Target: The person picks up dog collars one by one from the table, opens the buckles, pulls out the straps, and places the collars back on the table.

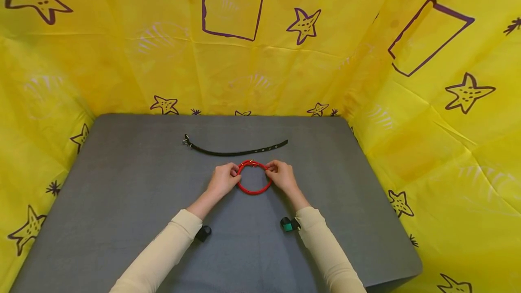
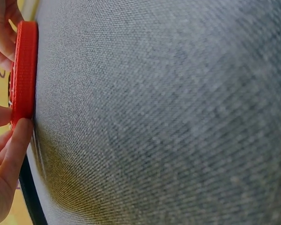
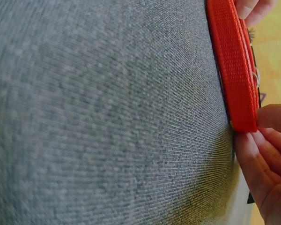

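Observation:
A red collar (image 1: 254, 192) of woven webbing, closed into a ring, stands on its edge on the grey table, its buckle (image 1: 252, 163) on the far side. On the left of the ring, my left hand (image 1: 222, 180) pinches the band between thumb and fingers. My right hand (image 1: 283, 177) does the same on the opposite side. The left wrist view shows the flat outer face of the red band (image 2: 25, 70) close to the cloth, and so does the right wrist view (image 3: 232, 70). Just beyond the ring, a black collar (image 1: 228, 153) lies unbuckled and stretched out in a slight curve.
Grey cloth covers the table (image 1: 122, 184), whose right front corner shows at lower right. Yellow curtains (image 1: 252, 71) with purple starfish drawings hang behind it and along both sides. Small dark wrist devices (image 1: 288, 224) sit by the cream sleeves (image 1: 163, 252).

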Demonstrator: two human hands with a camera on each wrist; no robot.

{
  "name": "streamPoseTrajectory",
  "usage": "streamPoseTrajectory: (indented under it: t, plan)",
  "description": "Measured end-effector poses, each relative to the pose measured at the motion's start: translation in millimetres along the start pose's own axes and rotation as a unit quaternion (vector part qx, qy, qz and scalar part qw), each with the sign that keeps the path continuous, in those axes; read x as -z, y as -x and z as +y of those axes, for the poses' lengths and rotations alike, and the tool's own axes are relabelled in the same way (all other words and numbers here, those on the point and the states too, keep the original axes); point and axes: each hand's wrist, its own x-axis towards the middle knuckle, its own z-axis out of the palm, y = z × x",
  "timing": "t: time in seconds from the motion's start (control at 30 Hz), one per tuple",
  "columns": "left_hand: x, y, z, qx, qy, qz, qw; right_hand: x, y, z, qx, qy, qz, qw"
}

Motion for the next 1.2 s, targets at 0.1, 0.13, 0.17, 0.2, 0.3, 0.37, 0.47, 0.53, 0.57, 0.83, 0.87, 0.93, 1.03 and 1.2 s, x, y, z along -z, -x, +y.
streamPoseTrajectory:
  t: [0.1, 0.13, 0.17, 0.2, 0.3, 0.37, 0.47, 0.53, 0.57, 0.83, 0.87, 0.93, 1.03, 1.2]
  plan:
    - [0.4, 1.3, -0.4, -0.001, 0.000, 0.001, 1.0000, -1.4, 0.5, -0.3, 0.000, -0.002, 0.004, 1.0000]
    - [0.6, 1.7, -0.6, -0.001, 0.000, 0.001, 1.0000, -1.9, 0.8, -0.5, 0.000, -0.003, 0.006, 1.0000]
    - [0.8, 2.2, -1.0, -0.001, 0.000, 0.002, 1.0000, -2.1, 1.4, -0.9, 0.004, -0.003, 0.008, 1.0000]
    - [1.2, 2.8, -1.3, -0.002, 0.001, 0.003, 1.0000, -2.5, 1.8, -1.3, 0.005, -0.004, 0.010, 0.9999]
    - [2.7, 5.1, -2.4, -0.005, 0.011, 0.012, 0.9999, -3.7, 3.6, -3.0, 0.011, -0.008, 0.017, 0.9998]
    - [4.4, 7.7, -2.9, -0.006, 0.023, 0.020, 0.9995, -4.1, 5.4, -4.8, 0.020, -0.010, 0.024, 0.9995]
    - [8.0, 13.3, -2.5, -0.009, 0.042, 0.034, 0.9985, -4.6, 8.2, -8.0, 0.033, -0.013, 0.037, 0.9987]
    - [11.5, 17.6, -1.3, -0.011, 0.048, 0.044, 0.9978, -4.3, 10.4, -10.8, 0.045, -0.021, 0.047, 0.9977]
    - [13.3, 19.7, -0.8, -0.012, 0.051, 0.049, 0.9974, -3.9, 11.6, -12.6, 0.050, -0.027, 0.053, 0.9970]
    - [27.5, 36.7, 2.1, -0.022, 0.100, 0.119, 0.9876, 0.9, 25.0, -33.2, 0.077, -0.065, 0.091, 0.9907]
    - [29.4, 39.0, 2.6, -0.020, 0.108, 0.128, 0.9857, 1.3, 27.1, -36.1, 0.081, -0.069, 0.096, 0.9896]
    - [33.2, 43.1, 4.2, -0.014, 0.128, 0.141, 0.9816, 2.0, 30.7, -41.2, 0.094, -0.075, 0.111, 0.9865]
    - [39.9, 49.4, 8.1, 0.003, 0.161, 0.155, 0.9748, 2.7, 36.0, -48.4, 0.120, -0.085, 0.136, 0.9797]
    - [48.5, 58.9, 13.6, 0.019, 0.208, 0.172, 0.9626, 3.7, 45.2, -59.5, 0.152, -0.106, 0.175, 0.9671]
